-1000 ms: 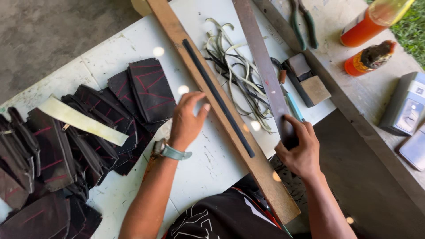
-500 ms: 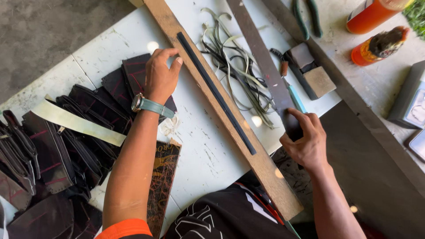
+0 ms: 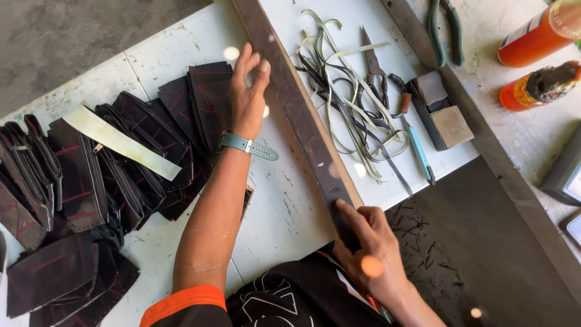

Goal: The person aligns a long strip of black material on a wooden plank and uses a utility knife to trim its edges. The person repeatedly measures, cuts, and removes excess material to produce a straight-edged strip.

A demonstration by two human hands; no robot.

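Observation:
A long dark leather strip (image 3: 302, 127) lies along a long wooden board (image 3: 350, 186) that runs diagonally across the white table (image 3: 284, 206). My left hand (image 3: 248, 91), with a teal wristwatch, is spread flat, and its fingertips rest on the strip's left edge near the far end. My right hand (image 3: 369, 248) pinches the strip's near end at the table's front edge, just above my dark shirt.
Left of my arm is a pile of dark leather pieces with red lines (image 3: 121, 163), with a pale strip (image 3: 121, 142) on top. Right of the board are thin offcut strips (image 3: 345, 103), scissors (image 3: 372, 57), a teal-handled knife (image 3: 417, 151), a block (image 3: 445, 118), pliers (image 3: 442, 30) and two orange bottles (image 3: 532, 36).
The wide dark strip has shifted left from beside the board onto it, still held by my right hand. My left hand has moved farther up along the board.

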